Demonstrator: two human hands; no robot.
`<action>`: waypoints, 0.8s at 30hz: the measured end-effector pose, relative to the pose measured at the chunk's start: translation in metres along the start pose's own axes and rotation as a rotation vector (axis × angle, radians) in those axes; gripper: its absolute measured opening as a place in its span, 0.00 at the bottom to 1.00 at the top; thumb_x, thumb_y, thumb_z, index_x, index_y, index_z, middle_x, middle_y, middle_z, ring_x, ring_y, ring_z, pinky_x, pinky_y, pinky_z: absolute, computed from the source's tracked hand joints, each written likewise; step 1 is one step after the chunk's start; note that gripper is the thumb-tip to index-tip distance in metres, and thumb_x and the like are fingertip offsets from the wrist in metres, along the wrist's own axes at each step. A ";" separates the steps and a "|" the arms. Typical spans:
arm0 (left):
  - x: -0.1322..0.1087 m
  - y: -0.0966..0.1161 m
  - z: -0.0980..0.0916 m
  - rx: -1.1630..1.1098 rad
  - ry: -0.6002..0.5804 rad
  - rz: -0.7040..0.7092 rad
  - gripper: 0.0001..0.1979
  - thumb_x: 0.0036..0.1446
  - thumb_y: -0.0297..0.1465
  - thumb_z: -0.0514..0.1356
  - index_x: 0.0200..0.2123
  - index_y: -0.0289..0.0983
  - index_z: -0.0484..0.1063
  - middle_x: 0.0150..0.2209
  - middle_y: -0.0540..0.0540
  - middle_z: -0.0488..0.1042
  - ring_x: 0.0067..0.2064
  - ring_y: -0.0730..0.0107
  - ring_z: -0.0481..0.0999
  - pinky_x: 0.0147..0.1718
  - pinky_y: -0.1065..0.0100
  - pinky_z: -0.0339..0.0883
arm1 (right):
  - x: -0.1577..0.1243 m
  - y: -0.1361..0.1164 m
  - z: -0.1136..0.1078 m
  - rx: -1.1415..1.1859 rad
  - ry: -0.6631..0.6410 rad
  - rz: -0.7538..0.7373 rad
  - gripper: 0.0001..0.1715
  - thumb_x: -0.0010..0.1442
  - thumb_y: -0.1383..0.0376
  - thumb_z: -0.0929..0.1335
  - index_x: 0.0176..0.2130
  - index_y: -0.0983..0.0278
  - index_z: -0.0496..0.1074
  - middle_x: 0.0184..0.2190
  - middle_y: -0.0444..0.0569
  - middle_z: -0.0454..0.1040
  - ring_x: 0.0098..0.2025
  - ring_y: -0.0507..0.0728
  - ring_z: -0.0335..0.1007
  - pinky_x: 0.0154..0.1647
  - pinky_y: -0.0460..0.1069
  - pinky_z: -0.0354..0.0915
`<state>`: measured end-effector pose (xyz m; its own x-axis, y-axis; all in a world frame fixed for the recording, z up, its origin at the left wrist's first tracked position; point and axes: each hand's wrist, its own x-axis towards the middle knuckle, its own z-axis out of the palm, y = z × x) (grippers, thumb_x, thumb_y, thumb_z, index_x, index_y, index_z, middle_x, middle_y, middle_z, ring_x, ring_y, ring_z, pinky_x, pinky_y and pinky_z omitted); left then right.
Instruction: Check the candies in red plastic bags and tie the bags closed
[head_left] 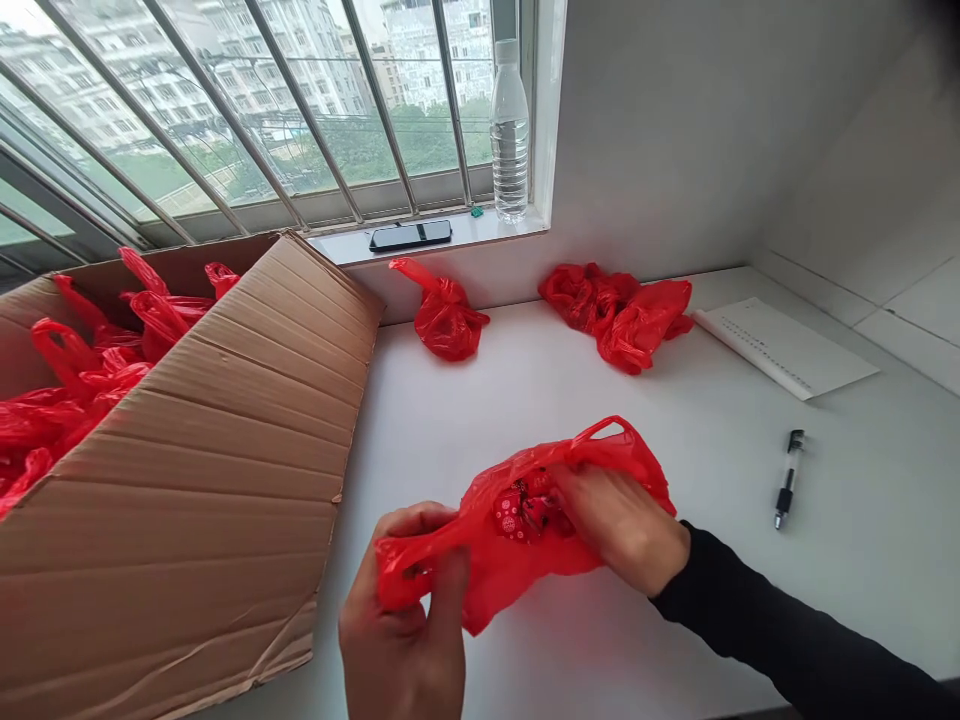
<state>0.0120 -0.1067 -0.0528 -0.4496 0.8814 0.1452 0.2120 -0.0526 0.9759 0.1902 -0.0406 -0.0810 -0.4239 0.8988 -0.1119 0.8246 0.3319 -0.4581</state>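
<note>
A red plastic bag (pixel 517 580) lies spread on the white table, its mouth facing up. My left hand (pixel 409 620) is closed on the bag's left handle, thumb and fingers pinching the plastic. Inside the bag sit small red patterned packets (pixel 517 510), with white and dark prints. My right hand (pixel 622 520), in a black sleeve, reaches into the bag from the right. Its fingertips are hidden among the packets and the plastic, so what they grip, if anything, does not show.
A cardboard box (pixel 225 450) full of red bags stands at left. Behind lie a tied red bag (pixel 450 325) and crumpled red bags (pixel 622 310). A notepad (pixel 787 345) and pen (pixel 787 480) lie right. The windowsill holds a phone (pixel 410 236) and bottle (pixel 510 150).
</note>
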 end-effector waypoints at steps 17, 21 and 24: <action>0.091 0.048 0.024 0.078 -0.461 0.086 0.13 0.62 0.41 0.64 0.35 0.38 0.71 0.26 0.52 0.69 0.26 0.74 0.65 0.26 0.74 0.60 | 0.058 0.026 -0.020 -0.089 0.110 -0.071 0.07 0.68 0.69 0.63 0.43 0.66 0.70 0.35 0.53 0.77 0.35 0.58 0.71 0.31 0.50 0.52; 0.106 0.058 0.016 0.388 -0.543 0.373 0.08 0.65 0.38 0.61 0.39 0.42 0.78 0.38 0.48 0.75 0.38 0.68 0.75 0.37 0.71 0.67 | 0.069 0.022 -0.027 0.042 0.116 -0.121 0.07 0.69 0.68 0.61 0.43 0.62 0.67 0.32 0.47 0.75 0.31 0.55 0.69 0.29 0.49 0.52; 0.110 0.064 0.013 0.555 -0.530 0.545 0.09 0.66 0.36 0.59 0.38 0.44 0.80 0.36 0.49 0.74 0.35 0.70 0.75 0.34 0.72 0.67 | 0.080 0.019 -0.021 0.153 0.096 -0.162 0.07 0.69 0.67 0.61 0.44 0.61 0.67 0.33 0.44 0.76 0.31 0.53 0.70 0.30 0.47 0.56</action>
<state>-0.0125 -0.0065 0.0237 0.2582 0.9072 0.3320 0.7216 -0.4096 0.5581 0.1804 0.0438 -0.0800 -0.5025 0.8628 0.0545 0.6796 0.4332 -0.5921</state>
